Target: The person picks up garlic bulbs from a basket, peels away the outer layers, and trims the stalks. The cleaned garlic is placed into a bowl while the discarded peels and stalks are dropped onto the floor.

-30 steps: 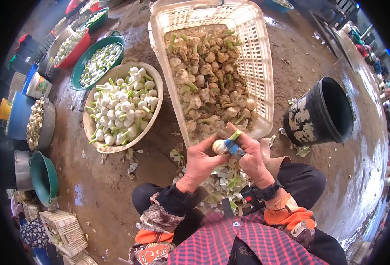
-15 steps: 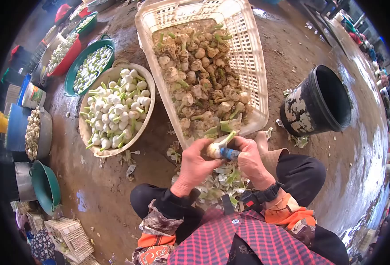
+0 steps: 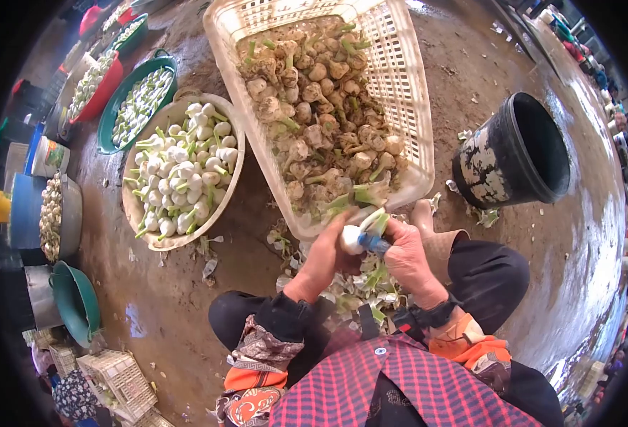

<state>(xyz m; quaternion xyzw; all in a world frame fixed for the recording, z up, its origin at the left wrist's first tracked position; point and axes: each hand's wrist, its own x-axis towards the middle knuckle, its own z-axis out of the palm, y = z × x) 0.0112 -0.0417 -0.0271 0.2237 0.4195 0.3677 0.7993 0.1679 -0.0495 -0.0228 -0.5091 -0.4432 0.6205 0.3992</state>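
While my left hand [image 3: 326,255] holds a white bulb [image 3: 352,238] tight just beside the basket [image 3: 410,92], my right hand [image 3: 408,257] grips a little blue tool [image 3: 375,245] against it, over the peels [image 3: 371,285].

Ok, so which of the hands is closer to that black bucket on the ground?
Right. The right hand, gripping a blue-handled tool, sits below-left of the black bucket; the left hand, holding the bulb, is farther left.

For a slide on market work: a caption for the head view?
Left hand holds a garlic bulb, right hand a blue-handled tool, before a basket of unpeeled bulbs.
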